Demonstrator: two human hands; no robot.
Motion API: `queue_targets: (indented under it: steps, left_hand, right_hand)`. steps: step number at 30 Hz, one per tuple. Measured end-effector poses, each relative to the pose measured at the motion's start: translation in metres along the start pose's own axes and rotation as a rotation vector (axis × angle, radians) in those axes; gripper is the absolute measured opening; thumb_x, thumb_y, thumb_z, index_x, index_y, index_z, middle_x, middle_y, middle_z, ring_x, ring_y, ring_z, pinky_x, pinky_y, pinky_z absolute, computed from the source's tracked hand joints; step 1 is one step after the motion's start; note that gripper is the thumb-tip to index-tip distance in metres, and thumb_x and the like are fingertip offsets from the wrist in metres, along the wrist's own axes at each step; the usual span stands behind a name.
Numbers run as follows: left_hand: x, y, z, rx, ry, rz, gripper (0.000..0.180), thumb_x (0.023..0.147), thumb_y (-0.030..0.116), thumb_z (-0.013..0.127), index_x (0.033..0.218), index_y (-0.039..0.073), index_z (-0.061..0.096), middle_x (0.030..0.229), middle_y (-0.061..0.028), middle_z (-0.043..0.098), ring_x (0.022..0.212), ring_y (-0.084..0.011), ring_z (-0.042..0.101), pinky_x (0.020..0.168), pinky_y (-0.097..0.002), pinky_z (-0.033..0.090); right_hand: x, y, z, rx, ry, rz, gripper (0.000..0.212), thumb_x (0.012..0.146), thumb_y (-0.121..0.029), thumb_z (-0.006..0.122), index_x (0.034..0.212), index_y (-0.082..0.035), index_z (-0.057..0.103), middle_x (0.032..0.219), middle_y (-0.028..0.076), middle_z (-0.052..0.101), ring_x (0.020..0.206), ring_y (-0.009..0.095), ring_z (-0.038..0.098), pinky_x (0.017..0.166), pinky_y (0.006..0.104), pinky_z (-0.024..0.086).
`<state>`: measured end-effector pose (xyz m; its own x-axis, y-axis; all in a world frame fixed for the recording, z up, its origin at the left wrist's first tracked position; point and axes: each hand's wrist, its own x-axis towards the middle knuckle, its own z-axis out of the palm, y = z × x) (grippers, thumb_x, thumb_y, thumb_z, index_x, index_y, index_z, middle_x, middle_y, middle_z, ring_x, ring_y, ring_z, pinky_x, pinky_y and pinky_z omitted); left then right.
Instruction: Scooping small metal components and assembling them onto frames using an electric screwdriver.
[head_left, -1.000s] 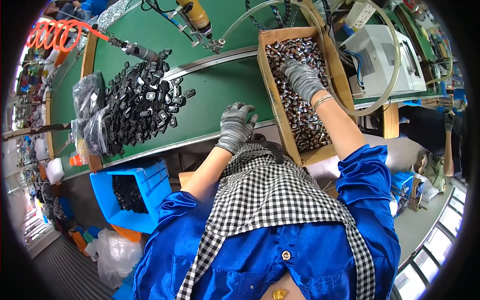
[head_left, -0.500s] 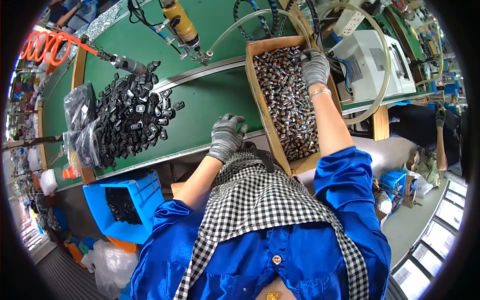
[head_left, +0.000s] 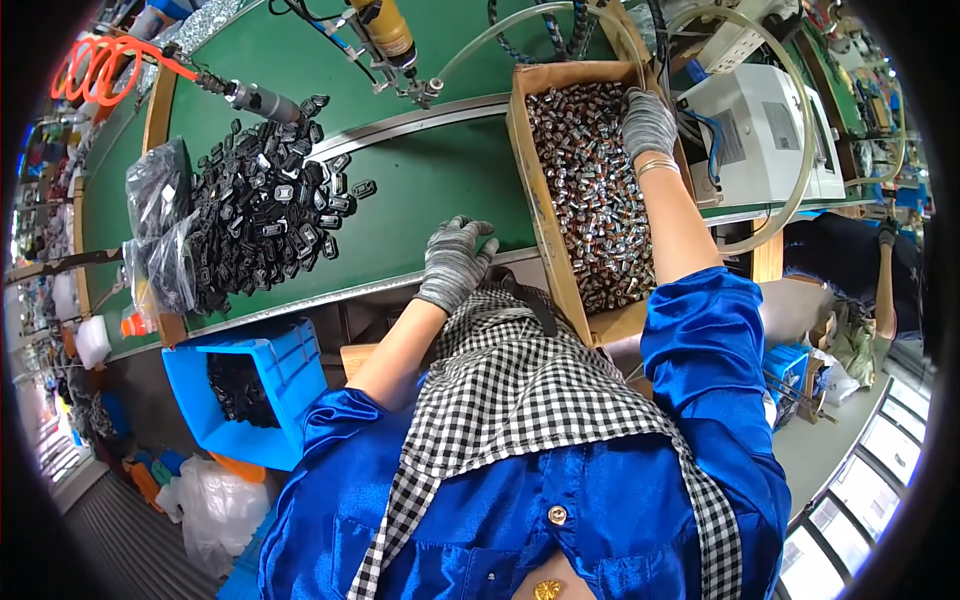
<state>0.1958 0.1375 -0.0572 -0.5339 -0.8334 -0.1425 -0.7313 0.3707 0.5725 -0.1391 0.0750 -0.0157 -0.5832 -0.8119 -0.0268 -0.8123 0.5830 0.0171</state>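
Observation:
My left hand [head_left: 454, 262], in a grey knitted glove, rests at the near edge of the green workbench [head_left: 430, 180]. Its thumb stands apart from the loosely bent fingers, and nothing shows in it. At the far right inside corner of a cardboard box [head_left: 549, 225], my right hand [head_left: 649, 124], gloved the same way, lies over a heap of small cylindrical metal parts [head_left: 592, 200]. These are silver with coppery bits. The right fingertips are partly hidden among the parts and the box wall, so what they hold does not show.
Black plastic parts [head_left: 270, 200] are piled on the bench to the left, beside clear plastic bags [head_left: 160, 240]. Above hang an air screwdriver [head_left: 262, 102] on an orange coiled hose and a yellow tool [head_left: 388, 35]. A blue bin [head_left: 285, 375] stands below; a white machine [head_left: 765, 135] sits at right.
The whole view has shifted slightly, so the box and bench sit a little further right. My right hand stays at the box's far right corner; my left hand keeps its place at the bench edge.

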Motion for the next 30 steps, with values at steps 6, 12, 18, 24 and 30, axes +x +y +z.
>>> queue_targets:
  steps: [6, 12, 18, 24, 30]
  left_hand:
    - [0.001, 0.008, -0.001, 0.024, -0.054, 0.002, 0.025, 0.078, 0.025, 0.067, 0.100, 0.013, 0.066, 0.100, -0.0121, 0.061, 0.098, -0.0306, 0.057, 0.086, -0.0396, 0.046]
    - [0.001, 0.001, 0.005, -0.030, -0.063, 0.028, 0.025, 0.078, 0.025, 0.067, 0.100, 0.012, 0.066, 0.102, -0.0123, 0.061, 0.099, -0.0309, 0.056, 0.086, -0.0396, 0.046]
    - [0.005, 0.006, 0.002, -0.009, -0.060, 0.028, 0.025, 0.078, 0.025, 0.067, 0.099, 0.012, 0.066, 0.101, -0.0127, 0.061, 0.099, -0.0313, 0.056, 0.086, -0.0400, 0.046]
    - [0.004, 0.008, 0.001, 0.002, -0.076, 0.028, 0.026, 0.079, 0.025, 0.066, 0.100, 0.012, 0.065, 0.100, -0.0133, 0.060, 0.098, -0.0316, 0.057, 0.085, -0.0406, 0.046]
    - [0.004, 0.005, 0.004, 0.014, -0.067, 0.048, 0.025, 0.079, 0.025, 0.065, 0.101, 0.012, 0.065, 0.100, -0.0133, 0.060, 0.097, -0.0316, 0.057, 0.085, -0.0406, 0.046]
  right_hand:
    - [-0.009, 0.001, -0.004, -0.022, -0.049, -0.114, 0.023, 0.086, -0.016, 0.051, 0.105, -0.012, 0.063, 0.110, 0.012, 0.061, 0.101, 0.030, 0.060, 0.085, 0.0417, 0.049]
    - [-0.055, -0.024, -0.004, 0.394, 0.271, -0.261, 0.020, 0.082, -0.030, 0.059, 0.091, -0.014, 0.067, 0.091, 0.012, 0.065, 0.085, 0.033, 0.062, 0.078, 0.0398, 0.050]
    - [-0.107, -0.053, 0.000, 0.084, -0.050, -0.254, 0.012, 0.079, -0.020, 0.060, 0.080, -0.012, 0.069, 0.085, 0.011, 0.066, 0.080, 0.026, 0.065, 0.070, 0.0358, 0.052]
    - [-0.105, -0.054, 0.029, -0.076, 0.082, -0.239, 0.011, 0.075, -0.009, 0.059, 0.079, -0.009, 0.070, 0.088, 0.012, 0.066, 0.080, 0.025, 0.066, 0.070, 0.0369, 0.052]
    - [-0.106, -0.063, 0.040, -0.024, 0.080, -0.102, 0.015, 0.076, -0.006, 0.056, 0.081, -0.009, 0.069, 0.090, 0.012, 0.066, 0.081, 0.026, 0.066, 0.070, 0.0373, 0.052]
